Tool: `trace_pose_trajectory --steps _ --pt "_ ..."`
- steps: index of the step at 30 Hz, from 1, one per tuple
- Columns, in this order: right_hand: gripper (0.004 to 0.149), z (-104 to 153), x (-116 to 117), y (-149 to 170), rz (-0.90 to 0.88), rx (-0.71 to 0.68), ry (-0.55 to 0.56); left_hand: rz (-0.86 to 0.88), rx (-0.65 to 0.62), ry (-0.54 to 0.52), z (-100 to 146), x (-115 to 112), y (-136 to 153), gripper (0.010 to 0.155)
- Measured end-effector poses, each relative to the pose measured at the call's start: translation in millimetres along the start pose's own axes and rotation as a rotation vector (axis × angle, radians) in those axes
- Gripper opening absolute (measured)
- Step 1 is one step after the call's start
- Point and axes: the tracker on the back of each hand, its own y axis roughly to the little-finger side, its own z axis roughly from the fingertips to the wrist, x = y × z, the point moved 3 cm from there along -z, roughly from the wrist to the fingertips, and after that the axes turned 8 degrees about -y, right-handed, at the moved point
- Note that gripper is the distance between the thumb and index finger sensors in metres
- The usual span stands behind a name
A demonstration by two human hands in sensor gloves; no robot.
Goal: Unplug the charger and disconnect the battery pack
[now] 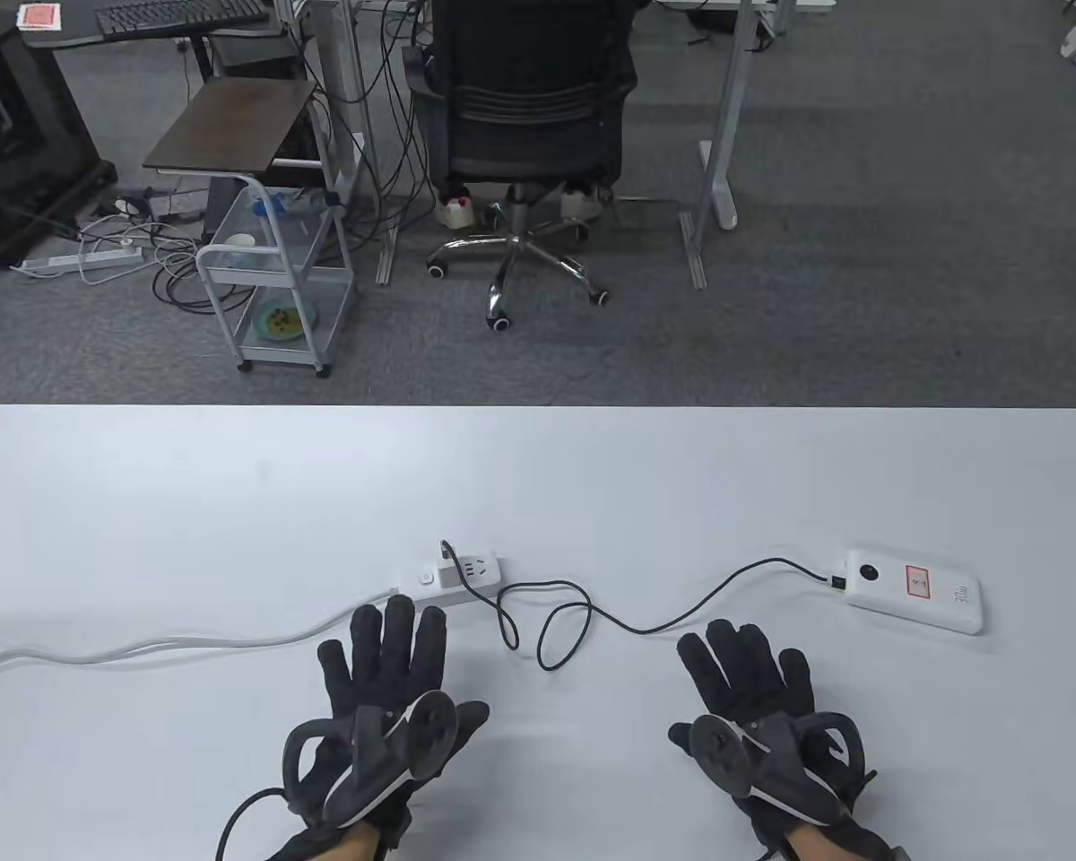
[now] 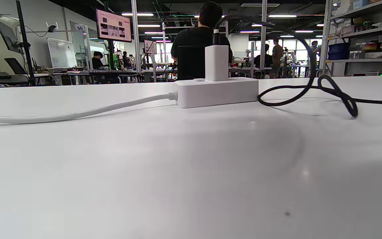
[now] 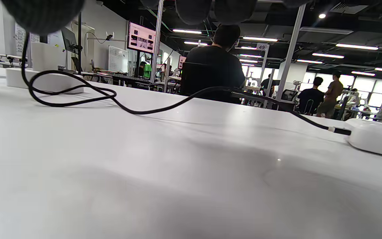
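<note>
Start of task: I rest my left hand (image 1: 386, 691) and right hand (image 1: 758, 704) flat, fingers spread, holding nothing, at lower centre, below the small white cube charger (image 2: 216, 63) plugged upright into the white power strip (image 1: 457, 571), its black cable (image 1: 637, 623) running right to the white slab battery pack (image 1: 916, 590).

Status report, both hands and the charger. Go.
Left hand and right hand flat on table, holding nothing. Charger plugged into power strip; black cable in battery pack. Path open.
</note>
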Motion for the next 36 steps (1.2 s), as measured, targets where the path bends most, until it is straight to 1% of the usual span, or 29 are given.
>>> trace_pose_trajectory --steps 3,12,17,21,26,29,31,36 --pt "0.084 -1.6 1.5 1.5 -0.008 0.005 0.003 -0.003 -0.014 -0.006 2.5 1.8 -4.1 0.1" --pt "0.084 -4.0 3.1 -4.2 0.007 -0.049 0.003 -0.013 -0.017 -0.001 1.8 1.4 -5.4 0.1" --pt "0.084 0.8 0.2 -3.8 0.008 -0.044 0.021 -0.01 -0.019 0.004 0.6 -0.3 -7.8 0.1" --pt "0.084 1.3 -0.6 -2.8 0.021 -0.029 0.012 -0.024 -0.029 0.0 -0.3 -1.1 -9.7 0.1" --pt "0.084 4.5 -3.9 0.8 0.008 -0.021 0.037 -0.012 -0.039 -0.03 2.6 5.8 -12.6 0.1" --pt "0.083 6.3 -5.8 -1.3 0.006 -0.031 0.049 -0.016 -0.05 -0.042 3.8 9.7 -15.1 0.093" --pt "0.082 7.1 -7.5 -4.8 0.017 -0.043 0.065 -0.017 -0.054 -0.025 4.1 9.2 -16.3 0.093" --pt "0.079 6.4 -8.0 -10.2 0.06 -0.042 0.076 -0.025 -0.047 -0.027 3.3 9.2 -15.9 0.092"
